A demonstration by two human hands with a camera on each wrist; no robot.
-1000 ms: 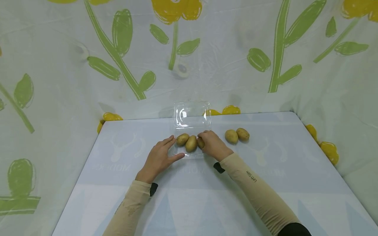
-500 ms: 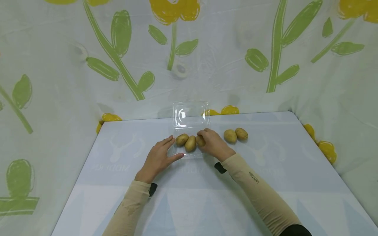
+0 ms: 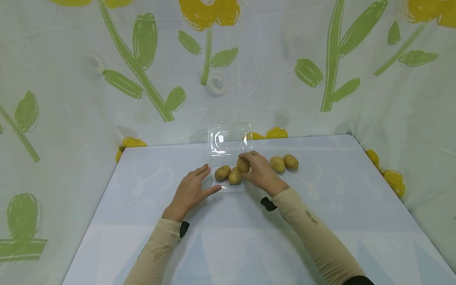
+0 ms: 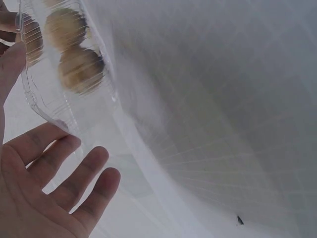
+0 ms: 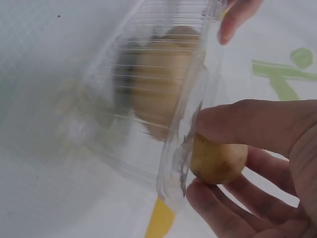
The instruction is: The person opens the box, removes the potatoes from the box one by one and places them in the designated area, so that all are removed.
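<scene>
1. Right hand (image 3: 263, 172) pinches a potato (image 3: 244, 164) at the right rim of the clear tray (image 3: 228, 186) – it could clip the rim and slip.
2. Left hand (image 3: 189, 190), fingers spread, rests at the tray's left edge – light tray may skid.
3. Two potatoes (image 3: 228, 174) inside may roll; two more (image 3: 284, 162) lie right of the tray.

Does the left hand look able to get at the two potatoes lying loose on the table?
Probably not easily: the two loose potatoes lie beyond the right hand and the clear tray, which both lie between them and the left hand.
</scene>
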